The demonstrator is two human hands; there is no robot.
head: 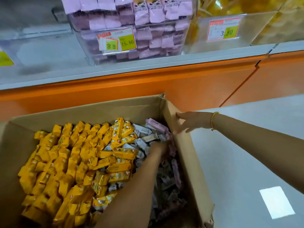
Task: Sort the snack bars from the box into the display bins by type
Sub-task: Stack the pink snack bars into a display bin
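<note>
An open cardboard box (92,111) sits below the shelf. Yellow snack bars (65,153) fill its left and middle, and purple-grey snack bars (166,181) lie along its right side. My left hand (158,148) is dug into the purple-grey bars near the far right corner, and its fingers are buried in the pile. My right hand (192,121) has straight fingers that touch the box's right flap (171,111) from outside. Up on the shelf, a clear display bin (131,51) holds stacked purple bars, and another bin (256,23) to its right holds yellow packs.
An orange-fronted counter (181,86) with a grey top carries the bins. A clear bin (32,38) at the far left looks bare inside. Price tags (126,40) hang on the bin fronts. Pale floor (246,162) lies to the right of the box.
</note>
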